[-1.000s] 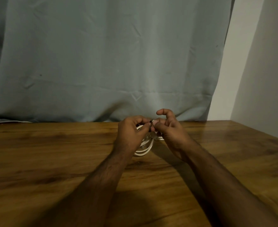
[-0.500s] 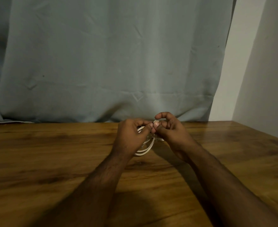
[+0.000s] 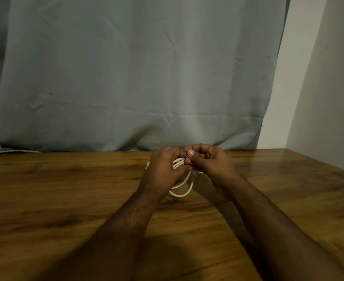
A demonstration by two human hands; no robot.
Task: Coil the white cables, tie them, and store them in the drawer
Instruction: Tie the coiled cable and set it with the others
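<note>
Here the left hand (image 3: 163, 169) grips a small coil (image 3: 182, 186) of white cable, fingers curled round the bundled strands, while the right hand (image 3: 209, 163) pinches at the top of the same bundle, thumb and forefinger pressed together on it; whether a tie sits between those fingers is too small to tell. The coil hangs between the hands just above the table (image 3: 65, 199), its lower loops drooping toward the wood. The likely trouble is the loops springing apart: if the left hand loosens while the right works at the binding, the slack loops could slide out and the coil would need rewinding. A loose binding would also let it unravel on the way to storage. Behind the table hangs a grey curtain (image 3: 126, 78), with a pale wall (image 3: 319, 98) to the right. No drawer is in view, and nothing lies between the hands and the table edge.
</note>
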